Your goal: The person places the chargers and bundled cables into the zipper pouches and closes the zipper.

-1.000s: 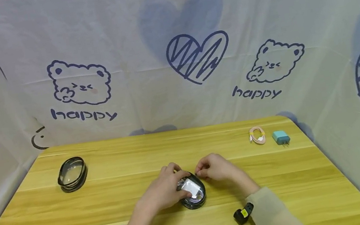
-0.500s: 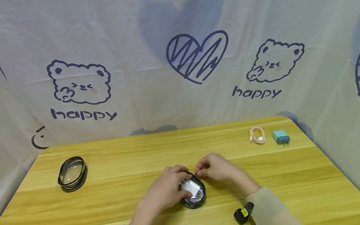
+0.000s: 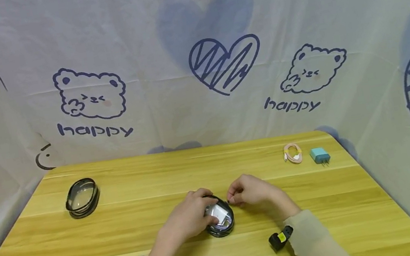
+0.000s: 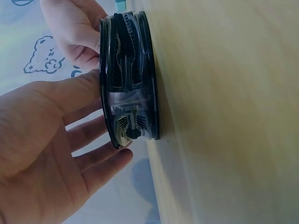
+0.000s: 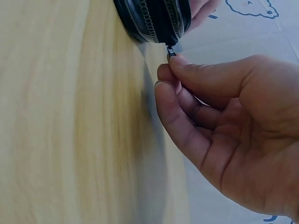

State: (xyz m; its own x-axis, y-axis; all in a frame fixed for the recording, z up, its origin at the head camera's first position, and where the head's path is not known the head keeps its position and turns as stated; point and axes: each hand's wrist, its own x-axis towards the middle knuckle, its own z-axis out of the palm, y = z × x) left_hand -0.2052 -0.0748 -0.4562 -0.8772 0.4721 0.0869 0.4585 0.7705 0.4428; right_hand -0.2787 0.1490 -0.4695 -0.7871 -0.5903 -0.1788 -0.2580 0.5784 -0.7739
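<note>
Round zip case [image 3: 219, 218] is lying flat near the tabletop's [image 3: 324, 198] front edge, centre. Left hand [image 3: 186, 217] is resting on its lid, fingers nearly straight. Right hand [image 3: 250, 190] is pinching the zipper pull [image 5: 171, 50] at the case's far-right rim, so it is nearer the zip.

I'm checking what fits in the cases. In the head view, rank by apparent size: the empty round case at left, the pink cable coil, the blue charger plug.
1. Empty round case, clearly largest.
2. Pink cable coil and blue charger plug look about alike; I would not rank them. All three lie at similar depth on the table.
</note>
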